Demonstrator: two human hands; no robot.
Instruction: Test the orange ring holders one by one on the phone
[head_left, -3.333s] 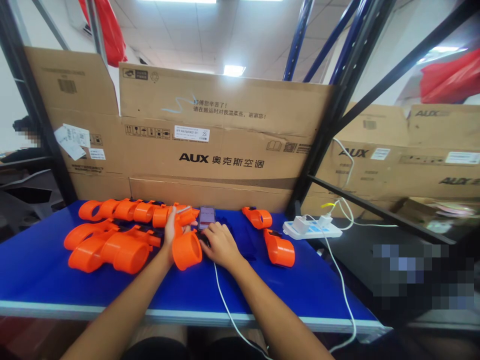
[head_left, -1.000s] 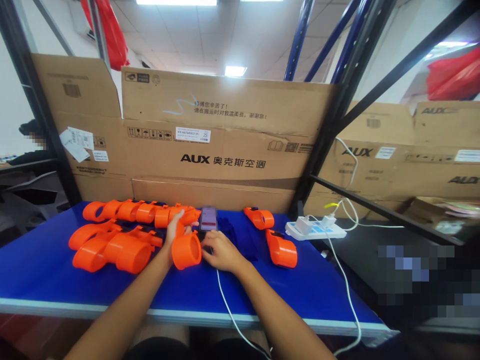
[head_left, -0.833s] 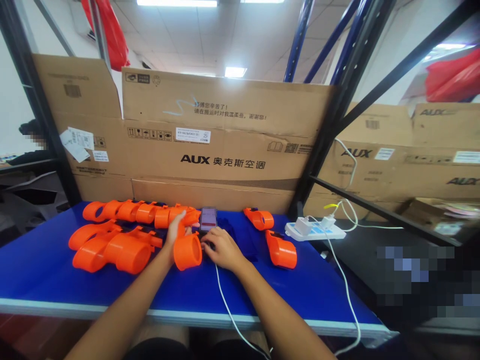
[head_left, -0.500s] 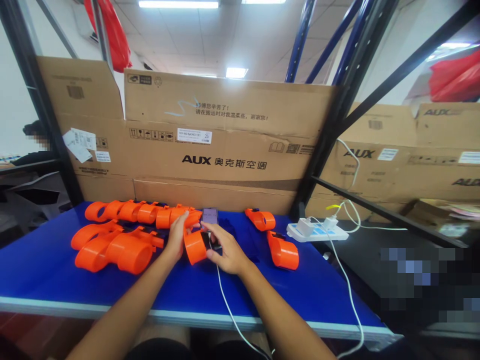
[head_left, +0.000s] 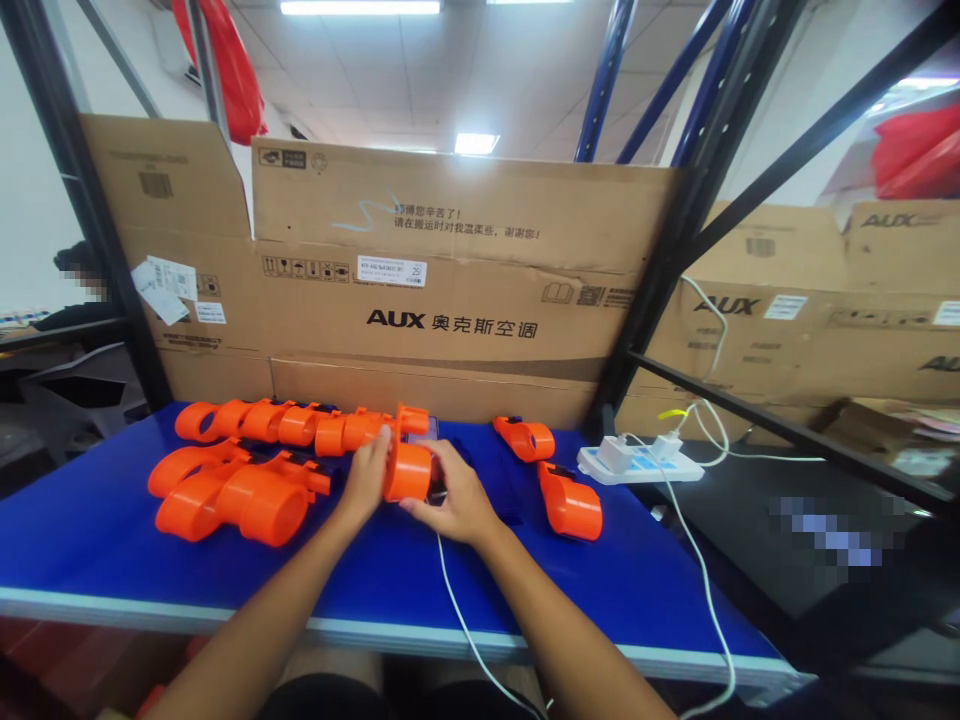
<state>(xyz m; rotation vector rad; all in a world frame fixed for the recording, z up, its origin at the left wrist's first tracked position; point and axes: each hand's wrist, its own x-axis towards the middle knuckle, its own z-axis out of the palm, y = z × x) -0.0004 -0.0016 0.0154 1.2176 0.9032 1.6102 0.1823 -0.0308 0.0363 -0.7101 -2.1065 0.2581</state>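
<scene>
Between both hands, above the table, is an orange plastic ring piece (head_left: 409, 473) with an arm sticking up at its far end. My left hand (head_left: 365, 478) is closed on its left side. My right hand (head_left: 455, 497) curls round its right side, where a dark part shows between the fingers. A white cable (head_left: 453, 590) runs from under my right hand down over the table's front edge; where it ends in the hand is hidden. Behind the piece lies a phone (head_left: 433, 428), mostly covered. Similar orange ring pieces (head_left: 274, 507) lie in two rows to the left.
Two more orange ring pieces (head_left: 571, 508) lie to the right on the blue table (head_left: 360, 590). A white power strip (head_left: 641, 462) with plugs and cables sits at the right edge. Behind stands a cardboard panel (head_left: 450, 370) between black rack posts. Dark cloth lies beside the phone.
The held orange piece has moved slightly up and right and turned, so its arm now stands in front of the phone. Both hands moved with it.
</scene>
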